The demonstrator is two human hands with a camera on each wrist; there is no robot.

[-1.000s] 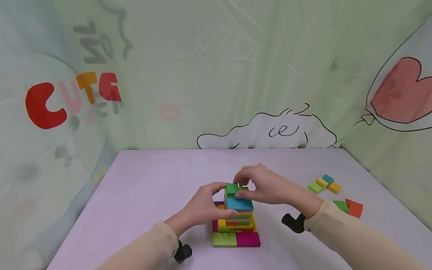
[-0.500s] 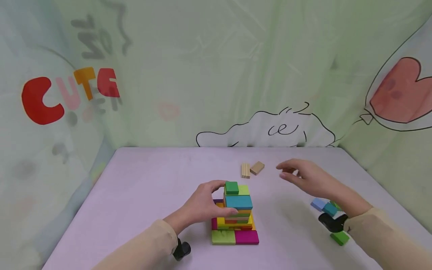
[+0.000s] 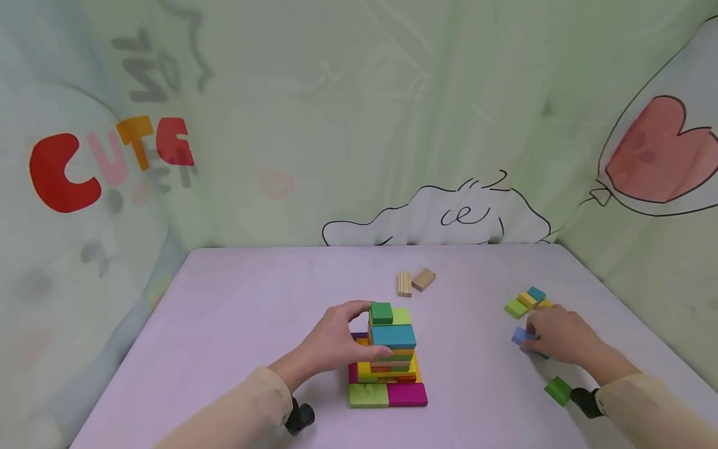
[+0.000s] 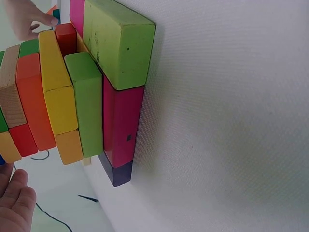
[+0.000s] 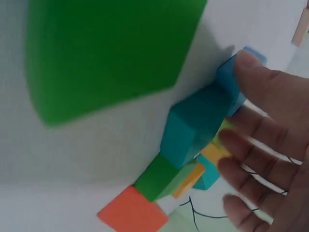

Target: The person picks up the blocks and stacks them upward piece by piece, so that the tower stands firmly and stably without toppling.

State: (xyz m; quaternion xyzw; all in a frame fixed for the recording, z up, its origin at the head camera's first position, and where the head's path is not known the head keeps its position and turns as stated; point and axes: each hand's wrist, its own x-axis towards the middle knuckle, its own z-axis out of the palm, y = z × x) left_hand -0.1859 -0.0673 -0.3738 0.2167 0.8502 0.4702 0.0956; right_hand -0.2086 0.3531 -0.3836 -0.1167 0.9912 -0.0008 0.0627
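Note:
A tower of coloured wooden blocks (image 3: 394, 337) stands on the table, wide at its foot and narrower above, with a small green block (image 3: 382, 313) on top. My left hand (image 3: 331, 337) holds the tower from its left side, thumb across the front and fingers toward the back. In the left wrist view, part of that hand (image 4: 17, 203) shows beside the upper layers. Over at the right, my right hand (image 3: 566, 340) pinches a light blue block (image 3: 521, 335) between thumb and index finger. A teal block (image 5: 195, 123) lies right against it, mostly hidden by the hand in the head view.
Loose green, yellow and teal blocks (image 3: 527, 299) lie beyond my right hand. Nearer me is a green block (image 3: 558, 391). Two plain wooden blocks (image 3: 423, 279) lie behind the tower. An orange-red block (image 5: 133, 210) shows in the right wrist view. Printed curtains (image 3: 280, 125) enclose the table.
My right hand has left the tower's top and moved right and down to the loose blocks, reaching the light blue one. My left hand has stayed at the tower.

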